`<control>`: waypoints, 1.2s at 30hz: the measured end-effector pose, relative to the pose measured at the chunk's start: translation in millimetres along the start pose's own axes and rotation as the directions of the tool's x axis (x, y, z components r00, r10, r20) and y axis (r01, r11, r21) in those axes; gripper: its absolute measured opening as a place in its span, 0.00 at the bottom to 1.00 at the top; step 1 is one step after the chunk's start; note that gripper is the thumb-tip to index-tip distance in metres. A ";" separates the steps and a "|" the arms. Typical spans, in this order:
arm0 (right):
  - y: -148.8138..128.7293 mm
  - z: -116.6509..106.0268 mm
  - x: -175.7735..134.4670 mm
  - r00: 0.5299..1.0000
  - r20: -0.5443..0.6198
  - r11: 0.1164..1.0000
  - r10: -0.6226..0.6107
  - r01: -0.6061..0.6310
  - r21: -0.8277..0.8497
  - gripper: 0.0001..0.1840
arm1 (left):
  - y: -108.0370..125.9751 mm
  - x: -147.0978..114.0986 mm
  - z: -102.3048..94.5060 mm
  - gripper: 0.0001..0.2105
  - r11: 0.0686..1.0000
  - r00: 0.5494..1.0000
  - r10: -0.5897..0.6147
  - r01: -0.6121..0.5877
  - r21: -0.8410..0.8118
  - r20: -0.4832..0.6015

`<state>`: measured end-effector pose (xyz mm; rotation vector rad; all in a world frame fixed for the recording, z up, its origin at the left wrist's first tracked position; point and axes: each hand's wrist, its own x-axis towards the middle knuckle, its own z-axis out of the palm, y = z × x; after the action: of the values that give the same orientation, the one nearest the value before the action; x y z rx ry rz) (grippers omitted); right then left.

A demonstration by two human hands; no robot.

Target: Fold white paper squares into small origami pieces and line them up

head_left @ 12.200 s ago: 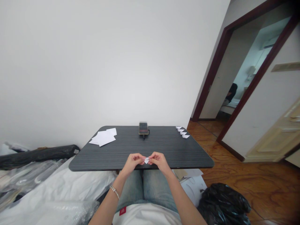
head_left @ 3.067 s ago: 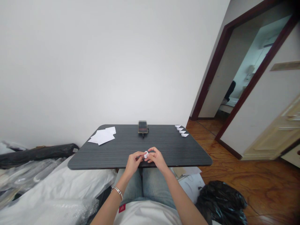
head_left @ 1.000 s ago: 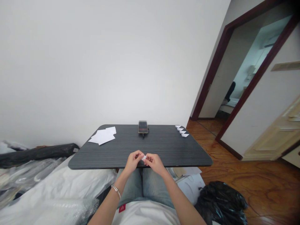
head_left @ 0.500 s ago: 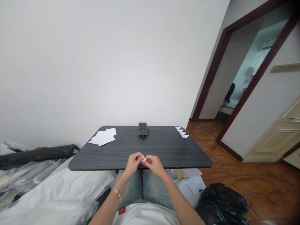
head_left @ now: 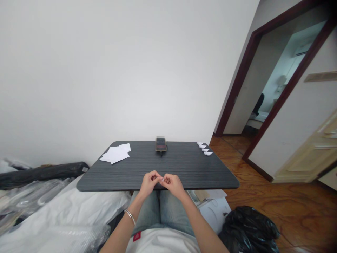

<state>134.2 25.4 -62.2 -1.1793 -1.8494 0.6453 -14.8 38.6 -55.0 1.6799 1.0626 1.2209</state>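
My left hand (head_left: 151, 181) and my right hand (head_left: 171, 182) meet at the near edge of the dark table (head_left: 184, 165). Pinched between the fingertips of both is a small piece of white paper (head_left: 162, 179), mostly covered by the fingers, so its shape is hard to make out. White paper sheets (head_left: 116, 154) lie loosely overlapped at the table's left. Along the right edge sit several small folded white papers (head_left: 207, 153) in a row.
A small dark device on a stand (head_left: 160, 144) is at the table's back middle, near the wall. Black plastic bag (head_left: 250, 230) and a white bag (head_left: 214, 212) are on the floor at right. Plastic-wrapped bundles (head_left: 65, 211) lie at left.
The fingertips have drawn closer together over the small paper, and less of its white surface shows. Everything on the table stays where it was.
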 end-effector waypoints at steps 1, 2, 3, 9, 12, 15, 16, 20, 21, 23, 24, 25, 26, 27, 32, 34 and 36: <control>0.0 0.2 0.1 1.000 -0.009 1.000 0.005 -0.005 0.018 0.09 | 0.1 -0.1 0.4 0.11 1.000 1.000 0.000 0.000 -0.001 -0.004; 0.0 0.3 0.1 1.000 -0.012 0.999 0.008 -0.007 0.040 0.09 | 0.5 -0.2 0.9 0.11 1.000 1.000 0.000 0.000 -0.001 -0.005; -0.1 0.1 0.0 1.000 -0.008 0.998 0.010 -0.009 0.068 0.09 | 1.1 -0.3 1.4 0.11 1.000 1.000 0.000 0.000 -0.003 -0.003; -0.1 -2.7 -1.7 0.999 0.027 0.970 0.028 -0.034 0.242 0.08 | 4.6 1.4 0.8 0.18 0.999 1.000 -0.021 0.021 -0.044 -0.001; 1.4 -3.3 -1.1 0.998 -0.016 0.941 0.063 -0.054 0.333 0.09 | 5.1 2.2 -0.6 0.19 0.996 0.999 -0.040 0.040 -0.074 0.007; 2.3 -3.5 -0.2 0.995 -0.032 0.918 0.096 -0.076 0.389 0.11 | 4.6 2.0 -0.9 0.15 0.995 0.999 -0.013 0.016 -0.101 0.033; 2.3 -3.5 0.0 0.995 -0.025 0.916 0.098 -0.081 0.393 0.12 | 4.1 1.8 -0.9 0.14 0.995 0.999 0.005 -0.001 -0.100 0.039; 2.5 -3.0 0.9 0.996 -0.006 0.922 0.087 -0.078 0.379 0.15 | 1.8 0.7 -0.5 0.13 0.998 0.999 0.018 -0.015 -0.055 0.047; 2.9 -2.6 1.1 0.996 -0.016 0.922 0.089 -0.076 0.380 0.15 | 1.3 0.5 -0.5 0.13 0.999 0.999 0.014 -0.012 -0.040 0.040; 4.1 -1.6 1.5 0.994 -0.052 0.920 0.100 -0.072 0.385 0.15 | 0.7 -0.1 -0.4 0.13 1.000 1.000 0.016 -0.015 -0.014 0.027; 4.7 -1.2 1.6 0.992 -0.072 0.920 0.108 -0.072 0.385 0.15 | 0.6 -0.4 -0.3 0.12 1.000 0.999 0.022 -0.022 0.001 0.025; 5.1 -0.9 1.7 0.989 -0.089 0.921 0.115 -0.073 0.384 0.14 | 0.6 -0.7 -0.2 0.12 0.999 0.999 0.030 -0.030 0.018 0.025; 5.4 -0.7 1.6 0.987 -0.100 0.922 0.122 -0.075 0.380 0.13 | 0.7 -1.1 -0.1 0.12 0.999 0.999 0.038 -0.039 0.037 0.027; 5.4 -0.6 1.5 0.987 -0.104 0.925 0.124 -0.077 0.373 0.12 | 0.9 -1.4 0.1 0.12 0.997 0.999 0.045 -0.046 0.058 0.030; 3.9 -1.1 0.6 0.992 -0.080 0.935 0.097 -0.064 0.348 0.09 | 1.1 -3.1 0.8 0.13 0.998 0.996 0.005 -0.010 0.067 0.085; 4.1 -0.8 0.6 0.992 -0.076 0.934 0.096 -0.063 0.353 0.08 | 0.6 -3.2 0.9 0.14 0.999 0.994 -0.018 0.015 0.028 0.108; 5.1 0.0 0.7 0.992 -0.075 0.930 0.099 -0.066 0.363 0.08 | 0.0 -2.9 1.0 0.14 1.000 0.993 -0.021 0.021 -0.005 0.114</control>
<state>136.5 28.2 -65.8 -1.0270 -1.5288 0.9186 -14.3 35.8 -56.1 1.7078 1.0036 1.1007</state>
